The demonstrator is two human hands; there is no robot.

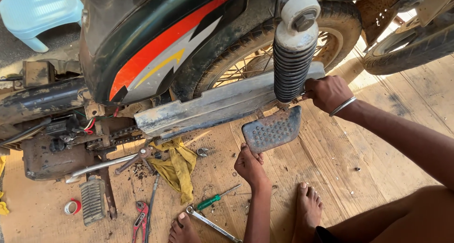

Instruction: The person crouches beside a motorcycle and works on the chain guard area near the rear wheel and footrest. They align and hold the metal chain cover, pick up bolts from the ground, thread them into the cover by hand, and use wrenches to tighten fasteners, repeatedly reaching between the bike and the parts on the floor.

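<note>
Left hand [249, 166] fingers curled under studded metal footrest [273, 128]; right hand [327, 92] fisted tight beside ribbed black shock spring [292, 68], above dusty plank floor [331, 158].

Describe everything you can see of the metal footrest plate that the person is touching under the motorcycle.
The footrest plate is a flat, roughly rectangular piece of dark grey metal, its face covered with rows of small raised bumps. It looks worn and dusty. It hangs tilted, the right end higher, just below the grey chain cover and the black shock spring, above the wooden floor. The left hand touches its lower edge from beneath. The right hand is closed at its upper right corner, where it seems to attach.
</note>
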